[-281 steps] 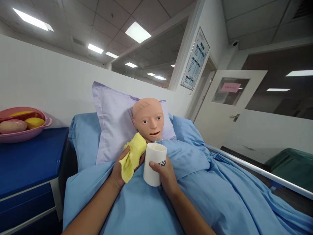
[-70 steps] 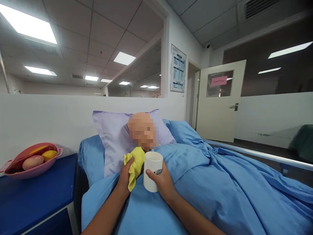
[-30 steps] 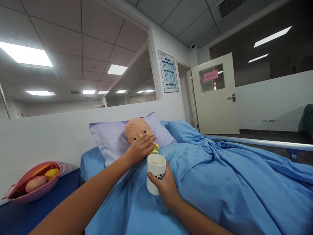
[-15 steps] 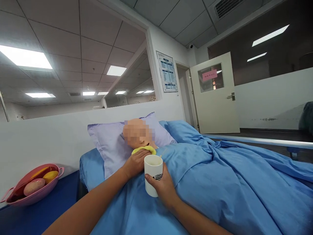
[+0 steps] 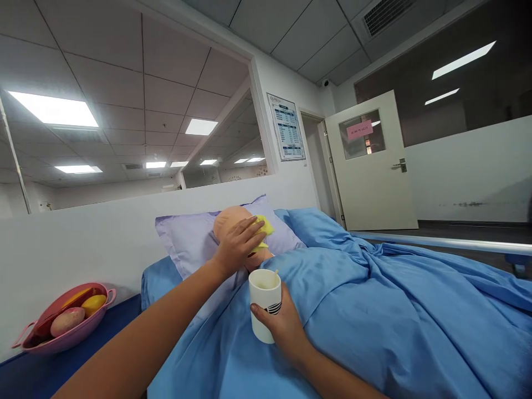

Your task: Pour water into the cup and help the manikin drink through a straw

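Observation:
My left hand (image 5: 240, 244) presses a yellow cloth (image 5: 262, 224) against the face of a bald manikin (image 5: 230, 219) that lies on the pillow; my fingers cover part of the cloth and hide most of the face. Wrapped round a white cup (image 5: 258, 327) with black stripes is my right hand (image 5: 286, 324). A thin light-coloured stick or straw (image 5: 276, 274) pokes above the cup's rim. The cup is upright over the blue bedding, near the manikin's chest.
Lilac pillows (image 5: 183, 235) lie at the bed's head, and a blue quilt (image 5: 374, 310) covers the body. At the left, a pink basket (image 5: 78, 335) with fruit-like items stands on a dark blue surface (image 5: 120, 316). A bed rail (image 5: 449, 241) runs along the far side.
My left hand has moved up with the yellow cloth, from below the manikin's mouth onto its face. The right hand still holds the cup in nearly the same place. The view has shifted slightly.

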Demonstrator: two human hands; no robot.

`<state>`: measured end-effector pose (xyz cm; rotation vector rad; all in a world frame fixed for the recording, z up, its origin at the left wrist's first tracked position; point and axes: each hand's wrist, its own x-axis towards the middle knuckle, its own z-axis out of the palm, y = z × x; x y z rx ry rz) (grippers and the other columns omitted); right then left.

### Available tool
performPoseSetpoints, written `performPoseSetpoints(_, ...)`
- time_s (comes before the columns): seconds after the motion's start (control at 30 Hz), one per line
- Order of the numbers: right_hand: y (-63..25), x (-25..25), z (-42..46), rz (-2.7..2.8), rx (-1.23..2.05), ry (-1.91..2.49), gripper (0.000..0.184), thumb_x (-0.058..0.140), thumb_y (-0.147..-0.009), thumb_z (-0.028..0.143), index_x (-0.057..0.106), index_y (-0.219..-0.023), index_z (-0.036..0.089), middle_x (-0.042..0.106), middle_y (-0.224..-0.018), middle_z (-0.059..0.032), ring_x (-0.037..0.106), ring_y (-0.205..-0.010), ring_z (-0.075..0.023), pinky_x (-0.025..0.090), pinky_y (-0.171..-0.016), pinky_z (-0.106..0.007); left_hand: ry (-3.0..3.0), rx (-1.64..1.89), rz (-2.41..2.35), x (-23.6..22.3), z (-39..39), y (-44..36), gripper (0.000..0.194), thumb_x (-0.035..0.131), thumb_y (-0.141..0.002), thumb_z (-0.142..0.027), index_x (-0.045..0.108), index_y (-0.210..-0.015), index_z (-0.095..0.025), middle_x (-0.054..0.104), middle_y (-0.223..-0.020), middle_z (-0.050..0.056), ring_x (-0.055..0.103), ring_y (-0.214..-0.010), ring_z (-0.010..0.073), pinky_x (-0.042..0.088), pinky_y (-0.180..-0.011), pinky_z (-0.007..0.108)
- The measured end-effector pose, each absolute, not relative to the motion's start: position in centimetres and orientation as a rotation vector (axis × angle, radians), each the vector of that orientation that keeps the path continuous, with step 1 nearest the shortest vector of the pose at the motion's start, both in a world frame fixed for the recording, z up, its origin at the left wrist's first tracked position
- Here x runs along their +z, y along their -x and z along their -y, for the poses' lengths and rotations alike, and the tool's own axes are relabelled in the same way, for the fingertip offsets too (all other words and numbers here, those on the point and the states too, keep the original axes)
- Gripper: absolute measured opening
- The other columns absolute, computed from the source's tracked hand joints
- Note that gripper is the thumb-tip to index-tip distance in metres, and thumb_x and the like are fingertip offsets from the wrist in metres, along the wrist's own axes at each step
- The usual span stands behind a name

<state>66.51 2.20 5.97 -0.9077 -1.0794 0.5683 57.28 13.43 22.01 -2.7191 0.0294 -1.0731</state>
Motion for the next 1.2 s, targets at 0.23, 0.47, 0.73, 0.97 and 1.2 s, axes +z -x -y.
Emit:
performPoseSetpoints(0.23,-66.4,5.7,-2.1,1.138,0.528,0.934,0.061,0.081,-0.07,0.041,0.052,-0.12,0.02,0.068,-0.107,-0.0076,0.063,-0.094,-0.0274,0.051,-0.086,-0.042,2.437,-0.809,-0.086,16.7,-16.7,-59.1,0.024,0.052,-0.095,-0.028,0.066,-0.115,-0.023,0.062,-0.139,0.01,0.054,-0.135,0.0249,0.044,-0.115,0.05)
performPoseSetpoints(0.47,-66.5,5.6,-2.5,1.164,0.52,0.892,0.06,0.08,-0.071,0.042,0.051,-0.119,0.02,0.067,-0.105,-0.0059,0.063,-0.092,-0.0242,0.051,-0.083,-0.039,1.907,-0.887,-0.091,14.2,-17.8,-59.4,0.021,0.056,-0.094,-0.027,0.063,-0.114,-0.024,0.064,-0.138,0.003,0.056,-0.133,0.0178,0.045,-0.115,0.037)
performPoseSetpoints(0.73,-66.4,5.4,-2.5,1.179,0.516,0.88,0.058,0.08,-0.072,0.039,0.051,-0.118,0.02,0.067,-0.106,-0.0063,0.063,-0.093,-0.0245,0.051,-0.085,-0.04,1.969,-0.909,0.075,12.1,-17.4,-59.9,0.035,0.054,-0.095,-0.027,0.058,-0.129,-0.025,0.06,-0.143,0.004,0.052,-0.136,0.0172,0.04,-0.119,0.037)
performPoseSetpoints(0.97,-66.4,5.7,-2.3,1.187,0.511,0.899,0.062,0.08,-0.071,0.04,0.05,-0.121,0.02,0.067,-0.11,-0.0076,0.063,-0.097,-0.0256,0.05,-0.087,-0.041,2.141,-0.977,0.116,11.3,-16.8,-60.6,0.027,0.049,-0.096,-0.024,0.066,-0.117,-0.021,0.065,-0.135,0.008,0.053,-0.135,0.0178,0.042,-0.119,0.039)
performPoseSetpoints(1.2,-66.0,5.3,-1.4,1.278,0.47,0.916,0.056,0.08,-0.067,0.035,0.054,-0.114,0.02,0.068,-0.104,-0.007,0.064,-0.092,-0.0254,0.052,-0.084,-0.04,2.291,-1.166,0.174,10.2,-15.0,-59.7,0.03,0.044,-0.097,-0.025,0.067,-0.115,-0.018,0.069,-0.126,0.01,0.058,-0.128,0.0206,0.046,-0.116,0.041)
